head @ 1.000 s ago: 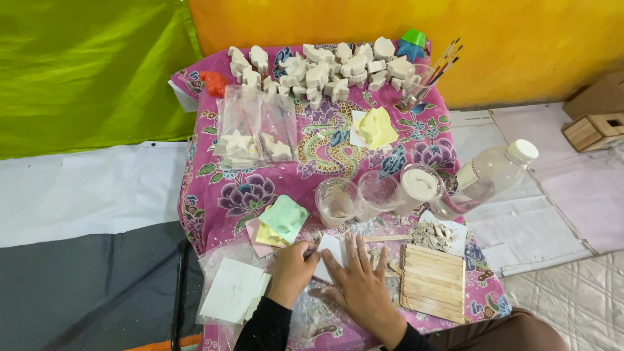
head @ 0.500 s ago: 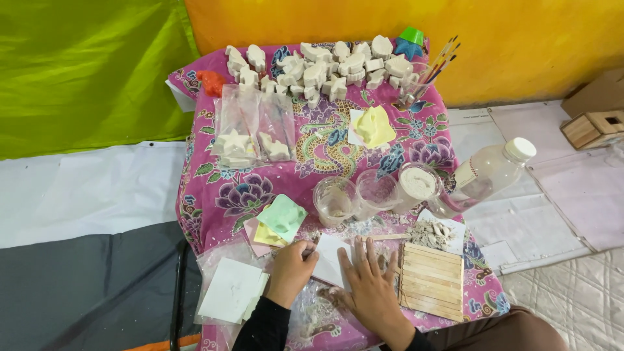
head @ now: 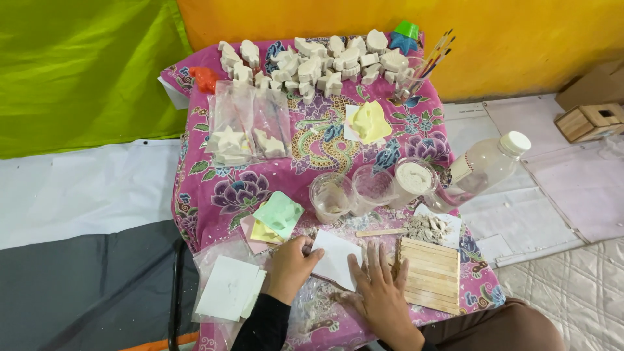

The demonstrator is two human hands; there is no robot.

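My left hand [head: 291, 265] is curled at the left edge of a white sheet of paper [head: 337, 259] that lies on the pink flowered cloth [head: 214, 188], pinching its corner. My right hand [head: 379, 289] lies flat, fingers spread, on the paper's right side, pressing it down. A row of flat wooden sticks [head: 429, 270] lies just to the right of that hand. Green, yellow and pink mould shapes [head: 276, 218] are stacked just above my left hand.
Three clear plastic cups [head: 372, 189] stand mid-table, one holding white powder. A plastic bottle [head: 484, 169] lies at the right. White plaster figures [head: 325, 62] crowd the far edge beside a jar of paintbrushes [head: 416, 75]. Bagged figures [head: 247, 130] and white cards [head: 229, 287] lie left.
My right hand has slid down and right across the paper and now lies flat on its right edge. The left hand stays at the paper's left corner.
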